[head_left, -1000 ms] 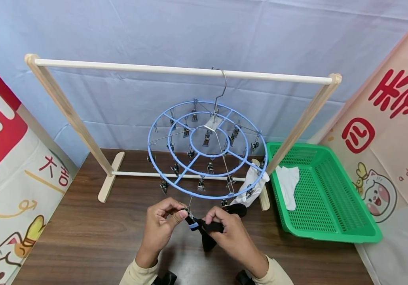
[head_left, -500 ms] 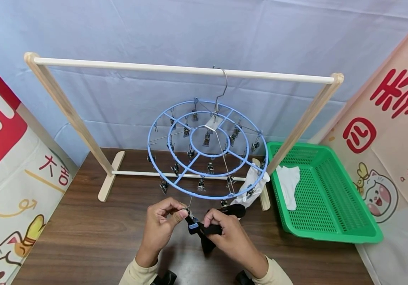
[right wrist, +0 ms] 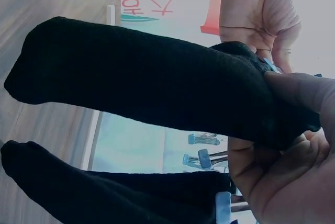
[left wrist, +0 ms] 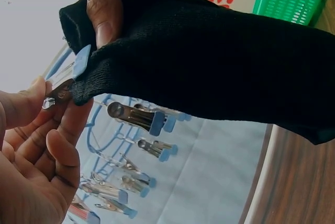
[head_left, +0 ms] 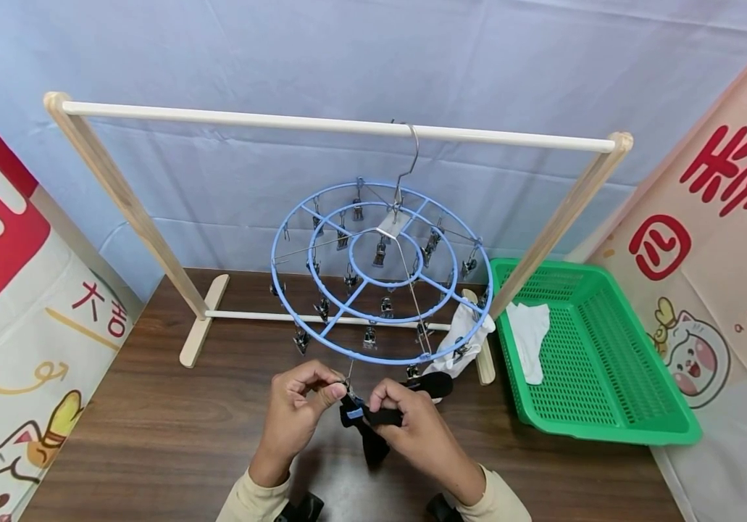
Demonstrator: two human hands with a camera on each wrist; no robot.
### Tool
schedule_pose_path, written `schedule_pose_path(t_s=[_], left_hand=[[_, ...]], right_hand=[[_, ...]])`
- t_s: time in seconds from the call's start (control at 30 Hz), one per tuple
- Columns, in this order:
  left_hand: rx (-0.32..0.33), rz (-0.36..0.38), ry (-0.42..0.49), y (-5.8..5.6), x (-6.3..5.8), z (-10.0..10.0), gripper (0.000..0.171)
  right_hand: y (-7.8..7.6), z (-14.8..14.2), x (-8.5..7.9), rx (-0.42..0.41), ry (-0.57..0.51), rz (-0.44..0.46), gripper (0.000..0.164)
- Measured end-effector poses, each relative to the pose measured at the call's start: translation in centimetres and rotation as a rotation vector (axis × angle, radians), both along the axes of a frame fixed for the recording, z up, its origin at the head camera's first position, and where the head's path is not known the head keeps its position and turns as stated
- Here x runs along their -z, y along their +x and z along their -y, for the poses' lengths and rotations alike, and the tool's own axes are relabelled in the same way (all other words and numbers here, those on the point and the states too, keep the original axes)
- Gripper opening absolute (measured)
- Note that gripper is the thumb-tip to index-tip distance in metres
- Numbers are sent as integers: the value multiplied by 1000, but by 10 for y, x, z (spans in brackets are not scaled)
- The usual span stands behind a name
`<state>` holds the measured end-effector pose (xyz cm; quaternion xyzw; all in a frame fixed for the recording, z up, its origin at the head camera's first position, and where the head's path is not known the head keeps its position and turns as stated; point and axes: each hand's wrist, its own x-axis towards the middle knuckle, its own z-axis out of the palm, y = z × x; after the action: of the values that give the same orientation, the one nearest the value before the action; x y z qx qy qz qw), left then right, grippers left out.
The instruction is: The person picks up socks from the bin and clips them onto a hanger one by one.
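In the head view my left hand (head_left: pixel 296 415) is just below the front rim of the round blue clip hanger (head_left: pixel 382 359). Its thumb and fingers pinch a metal clip (left wrist: pixel 64 80), whose blue tip lies over the cuff of a black sock (left wrist: pixel 204 59). My right hand (head_left: pixel 422 428) grips that sock near the cuff, thumb on top; the sock's foot hangs down toward the table. A second black sock (right wrist: pixel 120 190) hangs from another blue-tipped clip (right wrist: pixel 224 207), beside my right hand. Whether the first clip bites both layers of the cuff cannot be seen.
The hanger hooks over the white bar (head_left: pixel 249 119) of a wooden rack, with several clips dangling. A white sock (head_left: pixel 461 337) hangs at its right side. On the right, a green basket (head_left: pixel 614 433) holds another white sock (head_left: pixel 528 341). Brown table (head_left: pixel 171 435) lies beneath.
The left hand keeps its pinch on the clip with almost no movement. My right hand and the black sock have shifted slightly left.
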<state>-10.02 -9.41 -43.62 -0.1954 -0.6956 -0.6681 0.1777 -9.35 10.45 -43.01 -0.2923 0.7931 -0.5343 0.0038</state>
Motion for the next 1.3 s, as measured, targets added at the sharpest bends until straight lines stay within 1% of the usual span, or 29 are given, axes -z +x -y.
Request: schedule_pose_path(t_s=[0.27,0.33,0.7,1.07,1.3], left_hand=[[7,-35,6,0,-1,0,12],[9,-28,8,1,-2,0,11],[13,-83,12,0,0,0,12],[14,-80,26,0,2,1,17],[22,-78,30,1,3,1,16]], right_hand=[[0,2,1,1,-25,27,30],[0,3,1,1,-31,35,29],[-1,4,2,4,-78,35,26],[1,3,1,19,-58,59,26],[0,3,2,29,-62,45,26]])
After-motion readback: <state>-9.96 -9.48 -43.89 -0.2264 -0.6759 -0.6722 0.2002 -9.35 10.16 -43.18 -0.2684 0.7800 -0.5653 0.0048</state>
